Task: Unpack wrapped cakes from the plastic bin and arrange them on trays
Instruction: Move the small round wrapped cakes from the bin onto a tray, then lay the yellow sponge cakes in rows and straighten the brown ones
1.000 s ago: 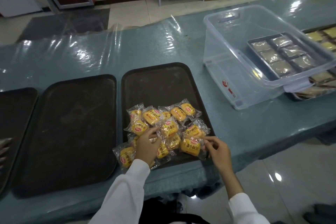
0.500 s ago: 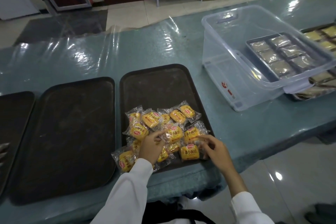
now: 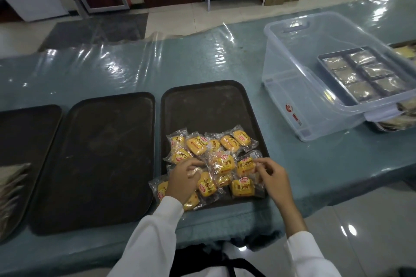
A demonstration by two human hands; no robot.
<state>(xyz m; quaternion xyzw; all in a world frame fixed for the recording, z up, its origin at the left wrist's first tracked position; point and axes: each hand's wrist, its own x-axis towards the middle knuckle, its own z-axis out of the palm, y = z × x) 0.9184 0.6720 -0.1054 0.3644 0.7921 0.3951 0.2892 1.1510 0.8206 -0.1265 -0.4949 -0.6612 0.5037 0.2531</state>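
Observation:
Several yellow wrapped cakes (image 3: 221,165) lie in a loose pile on the near half of a dark tray (image 3: 209,105). My left hand (image 3: 183,177) lies on the pile's left side with its fingers curled over a cake wrapper. My right hand (image 3: 271,172) pinches the clear edge of a cake wrapper (image 3: 245,165) at the pile's right side. The clear plastic bin (image 3: 315,78) stands to the right on the table, and no yellow cakes show inside it.
A second dark tray (image 3: 96,155) lies bare to the left, with a third tray (image 3: 24,137) beyond it. A tray of brown wrapped cakes (image 3: 364,74) shows through the bin. Clear plastic sheeting covers the green table (image 3: 135,69). The table's front edge runs just under the trays.
My right hand has moved up from the bottom right cake to the one above it. My left hand has shifted slightly within the pile. The view has tilted a little.

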